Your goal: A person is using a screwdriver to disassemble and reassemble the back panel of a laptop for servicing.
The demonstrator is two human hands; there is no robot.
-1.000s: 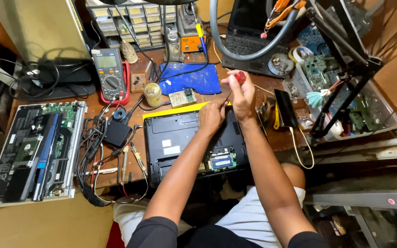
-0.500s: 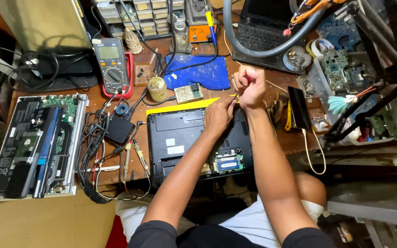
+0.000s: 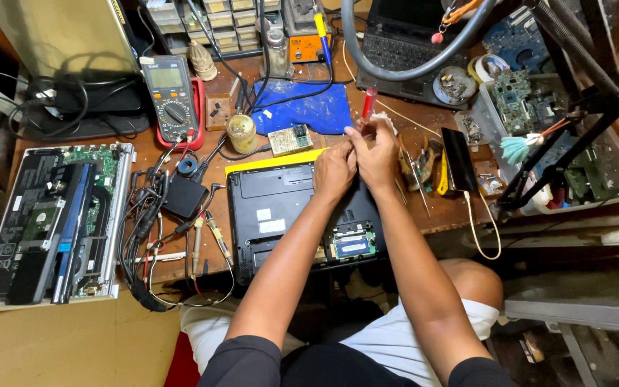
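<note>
A red-handled screwdriver (image 3: 368, 102) is held upright in the closed fingers of the right hand (image 3: 377, 150), above the far right corner of a black upturned laptop (image 3: 281, 208). The left hand (image 3: 333, 170) is pressed against the right, fingers curled; whether anything is gripped cannot be told. A blue mat (image 3: 302, 111) lies just beyond.

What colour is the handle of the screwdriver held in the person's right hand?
Red: the screwdriver handle sticks up above the right hand, seen clearly in the head view.

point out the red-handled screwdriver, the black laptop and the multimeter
red-handled screwdriver (image 3: 369, 100), head view, on its red handle
black laptop (image 3: 274, 197), head view, on its bare underside
multimeter (image 3: 171, 104), head view, on its dial
</note>
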